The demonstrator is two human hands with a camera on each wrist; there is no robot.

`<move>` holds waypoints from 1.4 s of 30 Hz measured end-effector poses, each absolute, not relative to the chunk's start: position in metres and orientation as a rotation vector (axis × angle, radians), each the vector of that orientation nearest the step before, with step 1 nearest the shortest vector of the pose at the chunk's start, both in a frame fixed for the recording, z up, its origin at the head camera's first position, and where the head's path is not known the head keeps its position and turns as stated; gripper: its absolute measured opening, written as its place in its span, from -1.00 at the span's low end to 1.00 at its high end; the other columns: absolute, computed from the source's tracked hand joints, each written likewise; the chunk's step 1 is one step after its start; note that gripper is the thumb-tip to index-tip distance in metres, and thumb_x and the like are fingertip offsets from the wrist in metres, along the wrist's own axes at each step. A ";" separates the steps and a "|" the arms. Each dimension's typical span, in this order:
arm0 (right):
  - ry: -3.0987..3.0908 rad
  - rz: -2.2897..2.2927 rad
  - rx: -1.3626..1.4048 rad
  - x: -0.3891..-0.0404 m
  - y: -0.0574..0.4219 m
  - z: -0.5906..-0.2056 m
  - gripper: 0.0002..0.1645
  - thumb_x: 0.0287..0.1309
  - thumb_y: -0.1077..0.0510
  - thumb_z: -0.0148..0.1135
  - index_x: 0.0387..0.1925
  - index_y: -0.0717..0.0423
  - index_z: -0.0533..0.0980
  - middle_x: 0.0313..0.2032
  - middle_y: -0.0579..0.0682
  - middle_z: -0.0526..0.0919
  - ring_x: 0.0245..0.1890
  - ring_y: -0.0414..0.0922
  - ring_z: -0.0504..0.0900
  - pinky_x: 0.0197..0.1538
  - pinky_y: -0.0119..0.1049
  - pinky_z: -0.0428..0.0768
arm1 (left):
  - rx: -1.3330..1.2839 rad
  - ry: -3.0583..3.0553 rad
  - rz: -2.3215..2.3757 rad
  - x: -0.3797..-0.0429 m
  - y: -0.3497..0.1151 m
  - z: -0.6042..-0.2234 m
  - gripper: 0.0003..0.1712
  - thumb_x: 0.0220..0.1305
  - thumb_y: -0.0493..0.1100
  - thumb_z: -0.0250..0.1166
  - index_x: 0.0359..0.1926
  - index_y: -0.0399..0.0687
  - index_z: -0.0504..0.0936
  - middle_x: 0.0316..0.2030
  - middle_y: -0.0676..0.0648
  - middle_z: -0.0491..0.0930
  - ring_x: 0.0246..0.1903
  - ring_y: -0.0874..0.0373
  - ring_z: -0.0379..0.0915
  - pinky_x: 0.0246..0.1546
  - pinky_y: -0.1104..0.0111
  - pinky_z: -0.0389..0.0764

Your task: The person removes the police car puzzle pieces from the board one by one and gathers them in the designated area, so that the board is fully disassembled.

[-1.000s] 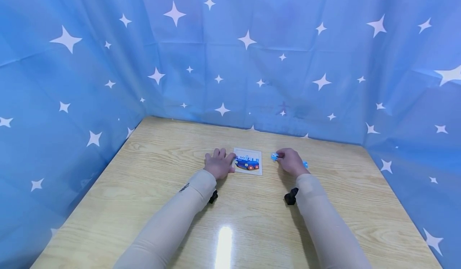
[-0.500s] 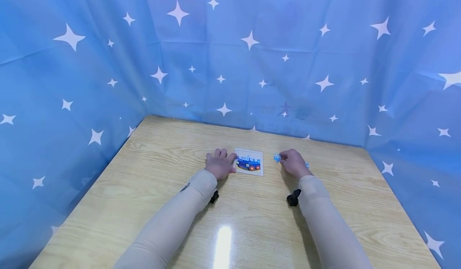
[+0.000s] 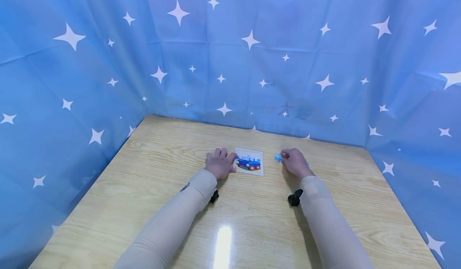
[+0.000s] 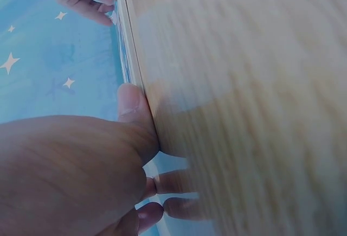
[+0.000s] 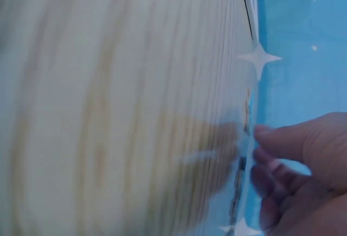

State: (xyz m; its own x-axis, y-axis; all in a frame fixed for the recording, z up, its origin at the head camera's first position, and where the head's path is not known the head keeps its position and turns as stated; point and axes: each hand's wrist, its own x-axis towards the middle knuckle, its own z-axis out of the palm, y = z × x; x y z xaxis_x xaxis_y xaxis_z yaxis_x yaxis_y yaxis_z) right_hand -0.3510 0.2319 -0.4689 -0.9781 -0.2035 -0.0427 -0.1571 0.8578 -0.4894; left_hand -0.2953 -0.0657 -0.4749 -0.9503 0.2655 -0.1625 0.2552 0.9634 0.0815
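Note:
A small square puzzle board (image 3: 249,173), white-bordered with a blue cartoon vehicle on orange wheels, lies flat near the back of the table. My left hand (image 3: 219,165) rests at its left side, thumb and index finger touching the edge and the other fingers spread on the wood. In the left wrist view the thumb (image 4: 131,99) lies against the board's thin edge. To the right of the board, my right hand (image 3: 295,163) pinches a small light-blue puzzle piece (image 3: 277,157) by its right end, low over the table. Another blue piece (image 3: 307,165) shows slightly behind this hand, mostly hidden.
The wooden table (image 3: 144,189) reaches back to a blue curtain (image 3: 230,61) with white stars, which hangs behind and on both sides. Black wrist cameras (image 3: 294,198) sit under the cuffs. A strip of light reflects off the near tabletop.
My right hand has shifted slightly to the right, and the pinched piece has moved with it; the second piece is now more covered. My left hand and the board stay in place.

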 end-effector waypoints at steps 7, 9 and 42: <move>2.986 -0.898 -0.263 -0.351 0.230 -0.467 -0.50 0.51 0.28 -0.01 0.37 0.42 0.35 0.07 0.35 0.52 0.01 0.20 0.53 -0.05 0.05 0.53 | 0.393 2.927 0.104 -0.297 -0.066 -0.474 -0.31 0.50 0.29 -0.04 0.57 0.37 0.13 0.10 -0.06 0.22 0.10 -0.02 0.11 -0.03 0.05 0.27; 2.965 -0.903 -0.289 -0.350 0.221 -0.466 -0.51 0.51 0.27 0.00 0.36 0.39 0.37 0.08 0.33 0.52 -0.01 0.18 0.55 -0.05 0.03 0.55 | 0.383 2.927 0.119 -0.297 -0.067 -0.474 -0.30 0.49 0.29 -0.02 0.56 0.37 0.14 0.11 -0.06 0.22 0.11 -0.02 0.10 -0.02 0.04 0.26; 2.831 -0.716 -0.504 -0.324 0.162 -0.471 -0.64 0.38 0.27 0.26 0.15 0.30 0.56 -0.02 0.18 0.51 -0.05 0.05 0.55 0.09 0.01 0.53 | 0.372 2.928 0.108 -0.295 -0.063 -0.475 -0.34 0.49 0.29 -0.01 0.54 0.41 0.20 0.10 -0.06 0.23 0.09 -0.02 0.10 -0.02 0.03 0.27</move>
State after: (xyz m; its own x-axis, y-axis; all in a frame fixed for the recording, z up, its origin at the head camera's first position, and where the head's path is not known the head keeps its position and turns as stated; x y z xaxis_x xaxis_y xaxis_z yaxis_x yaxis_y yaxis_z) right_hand -0.3243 0.1620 -0.4713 -0.9268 -0.3651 -0.0878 -0.2795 0.8268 -0.4881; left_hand -0.2951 -0.0633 -0.4746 -0.9510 0.2543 -0.1758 0.2406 0.9659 0.0955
